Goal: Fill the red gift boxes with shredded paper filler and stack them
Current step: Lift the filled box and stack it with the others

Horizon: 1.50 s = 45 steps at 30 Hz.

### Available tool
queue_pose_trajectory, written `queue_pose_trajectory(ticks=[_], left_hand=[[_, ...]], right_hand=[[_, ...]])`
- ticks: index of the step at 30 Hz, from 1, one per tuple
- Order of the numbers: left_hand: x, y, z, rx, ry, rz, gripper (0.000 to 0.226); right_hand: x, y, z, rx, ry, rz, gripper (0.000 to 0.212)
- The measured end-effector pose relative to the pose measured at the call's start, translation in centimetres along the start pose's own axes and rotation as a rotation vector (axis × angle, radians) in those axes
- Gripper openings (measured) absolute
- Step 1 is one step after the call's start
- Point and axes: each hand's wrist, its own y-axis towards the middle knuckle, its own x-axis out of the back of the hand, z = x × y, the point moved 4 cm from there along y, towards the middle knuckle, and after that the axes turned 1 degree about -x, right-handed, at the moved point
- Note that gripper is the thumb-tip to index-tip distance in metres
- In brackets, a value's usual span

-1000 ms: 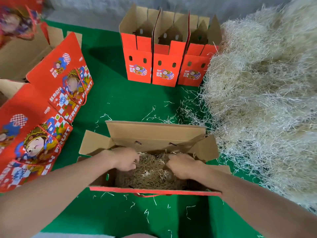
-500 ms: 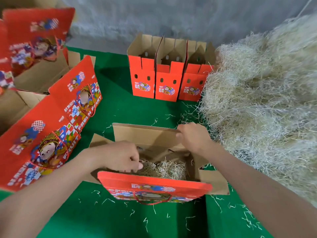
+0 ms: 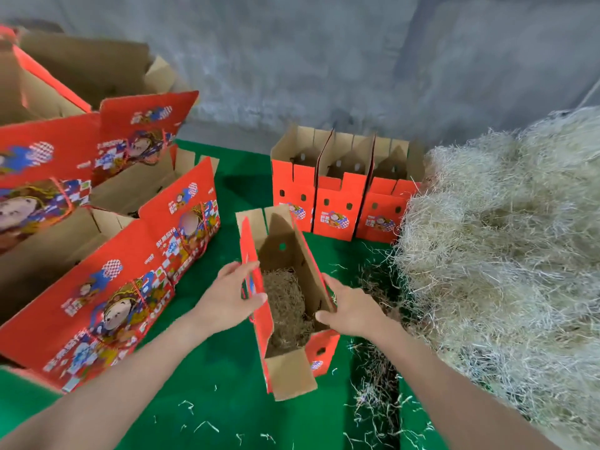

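Observation:
A red gift box [image 3: 285, 378] with brown cardboard inside is held in front of me above the green mat, its long axis pointing away from me, flaps open. Shredded paper filler [image 3: 284, 300] lies in its bottom. My left hand [image 3: 232, 295] grips the box's left red wall, thumb over the rim. My right hand [image 3: 352, 308] holds the right wall, fingers along the outside. A large heap of pale shredded paper [image 3: 506, 241] fills the right side.
Three open red boxes [image 3: 344, 203] stand in a row at the back by the grey wall. Several filled red boxes [image 3: 123, 287] are stacked on the left. Loose shreds [image 3: 373, 404] litter the green mat [image 3: 233, 404].
Both hands left the filler and took the box by its walls. The box has been lifted and turned from lying crosswise to pointing away from me. The camera tilted up.

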Motion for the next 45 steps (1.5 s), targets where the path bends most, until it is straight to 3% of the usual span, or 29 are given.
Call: queue_pose_trajectory(ticks=[2,5,10,17,22,26,28,31,33,36,38,40,42,45], left_hand=[[-0.9,-1.0,-0.3,0.016,-0.064,0.003,0.077],[-3.2,-2.7,-0.7,0.125,-0.204,0.14,0.095],[-3.9,-2.0,-0.1,0.119,-0.116,0.079,0.068],[0.9,2.4,3.1,0.11,-0.078,-0.127,0.05],[4.7,7.0,6.6,0.161,-0.096,-0.235,0.053],[7.0,11.3,9.0,0.173,0.058,-0.239,0.05],[8.4,14.4,10.0,0.184,0.086,-0.242,0.048],[10.7,19.6,10.8,0.22,-0.208,-0.208,0.054],[12.4,22.3,10.8,0.198,-0.266,-0.233,0.048],[16.1,23.4,11.4,0.072,0.048,-0.523,0.04],[18.0,23.0,12.3,0.044,0.249,-0.608,0.047],[19.0,23.1,14.2,0.177,0.361,-0.485,0.055],[19.0,23.3,15.9,0.255,0.323,-0.34,0.043],[18.9,23.2,17.5,0.178,0.235,-0.33,0.02]], right_hand=[[-1.3,-0.6,-0.9,-0.011,0.103,0.057,0.075],[-3.2,-1.3,-1.5,-0.063,0.477,0.141,0.065],[-3.8,0.4,-1.0,-0.114,0.652,-0.082,0.046],[-2.8,5.7,3.9,-0.102,0.759,-0.075,0.047],[-2.0,11.1,8.8,-0.087,0.831,-0.091,0.049],[-1.0,15.8,12.3,0.044,0.753,-0.138,0.052],[-0.7,17.9,13.8,0.142,0.707,-0.12,0.071],[-0.5,20.2,15.1,0.296,0.587,-0.196,0.102],[-0.2,21.3,16.0,0.402,0.322,-0.263,0.092],[0.1,25.0,17.6,0.407,-0.006,-0.293,0.076],[0.3,27.7,19.0,0.359,-0.138,-0.269,0.076],[1.0,30.2,20.5,0.321,-0.25,-0.295,0.074],[2.3,32.5,22.2,0.309,-0.387,-0.353,0.058],[5.0,35.6,23.2,0.236,-0.463,-0.377,0.033]])
